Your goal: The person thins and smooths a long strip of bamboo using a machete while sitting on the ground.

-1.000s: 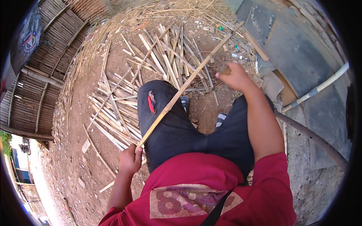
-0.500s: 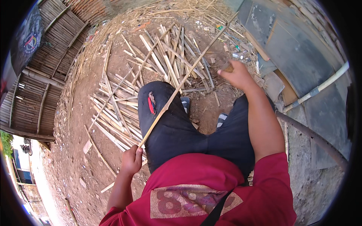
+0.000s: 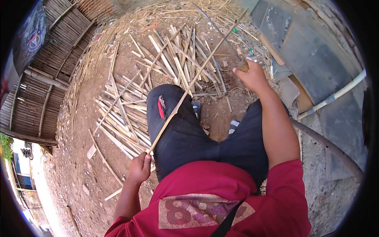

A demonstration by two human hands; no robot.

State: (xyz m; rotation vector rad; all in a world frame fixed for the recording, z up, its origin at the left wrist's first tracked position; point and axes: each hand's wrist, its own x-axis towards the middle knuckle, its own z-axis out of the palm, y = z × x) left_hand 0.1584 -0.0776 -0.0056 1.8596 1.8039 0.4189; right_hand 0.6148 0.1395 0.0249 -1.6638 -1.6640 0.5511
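Observation:
My left hand (image 3: 139, 169) is closed round the near end of a long bamboo strip (image 3: 184, 99). The strip slants up and to the right across my right-leaning view, passing over my left thigh, its far end beyond the piles. In my right hand (image 3: 252, 77) is the wooden handle of a machete (image 3: 216, 28). Its long, narrow dark blade points up and to the left and crosses the strip's far part in the picture; whether they touch I cannot tell. Split bamboo pieces (image 3: 124, 118) lie heaped by my left knee, and a second heap (image 3: 179, 55) lies ahead.
To the right lean large dark panels (image 3: 308, 63), with a pale pole (image 3: 335, 94) and a dark curved pole (image 3: 329, 144) nearby. A woven bamboo wall (image 3: 29, 106) stands at the left. Dry straw (image 3: 158, 14) and litter cover the far ground. My sandalled feet (image 3: 233, 125) rest on bare dirt.
The machete blade, blurred and hard to see before, now shows plainly, pointing up and left. My right hand has shifted slightly. The left hand keeps its hold on the bamboo strip.

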